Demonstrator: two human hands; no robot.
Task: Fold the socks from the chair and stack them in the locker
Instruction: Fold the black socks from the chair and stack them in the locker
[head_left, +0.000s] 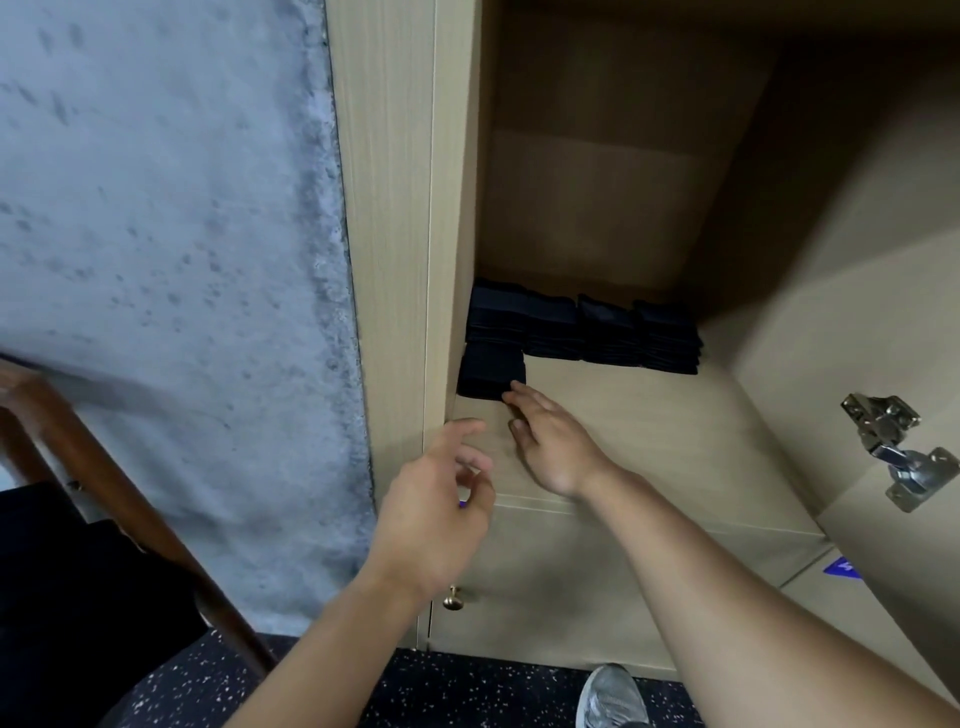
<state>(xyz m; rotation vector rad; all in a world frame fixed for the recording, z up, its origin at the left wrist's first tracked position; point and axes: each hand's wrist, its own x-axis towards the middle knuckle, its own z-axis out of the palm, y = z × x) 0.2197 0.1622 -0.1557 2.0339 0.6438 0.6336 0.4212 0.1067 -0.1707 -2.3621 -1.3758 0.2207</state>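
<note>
Fingers (511, 397) of the right hand (553, 447) are lying straight, touching a folded sock (491, 371) on the locker (649, 431) shelf before four stacks (584, 330); the left hand (436, 512) is hovering loosely spread, suggesting stacking is nearing completion.

Soft, even light is falling on the grey wall (171, 260) at the left, while the locker (623, 426) is sinking into brown shadow toward its upper back corner. The dark socks (582, 327) are losing all detail. Wide-angle bending is curving the edges, and the chair (104, 467) is smearing with blur.
</note>
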